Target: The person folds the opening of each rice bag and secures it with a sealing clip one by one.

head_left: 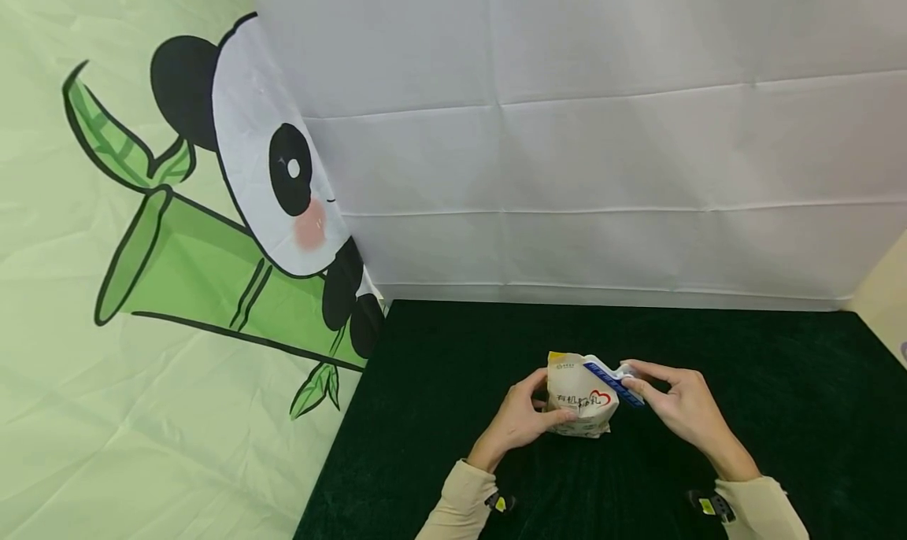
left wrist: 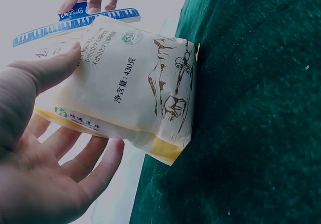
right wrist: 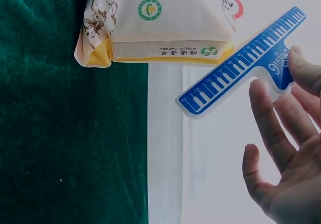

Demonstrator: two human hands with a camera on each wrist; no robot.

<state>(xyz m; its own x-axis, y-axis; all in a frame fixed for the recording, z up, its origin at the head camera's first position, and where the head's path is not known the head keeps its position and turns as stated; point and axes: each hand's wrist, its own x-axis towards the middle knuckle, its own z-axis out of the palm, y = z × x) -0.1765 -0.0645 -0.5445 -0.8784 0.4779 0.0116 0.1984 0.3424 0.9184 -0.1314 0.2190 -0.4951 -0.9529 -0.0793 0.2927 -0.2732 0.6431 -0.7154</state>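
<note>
A cream paper food bag (head_left: 575, 379) with yellow corners, printed characters and a red heart stands close over the dark green cloth. My left hand (head_left: 520, 414) grips its left side, thumb on the front; in the left wrist view the thumb lies across the printed face of the bag (left wrist: 135, 78). My right hand (head_left: 680, 402) pinches the handle of a blue and white clip (right wrist: 235, 71) with a piano-key pattern and the word Music. In the head view the clip slants at the bag's upper right edge, overlapping it.
The dark green cloth (head_left: 439, 382) covers the table. Behind it hangs a white creased sheet (head_left: 602, 154), and at the left a pale green curtain (head_left: 57, 414) with a panda print. Beige sleeves (head_left: 460, 501) and dark wrist-worn devices show at both wrists.
</note>
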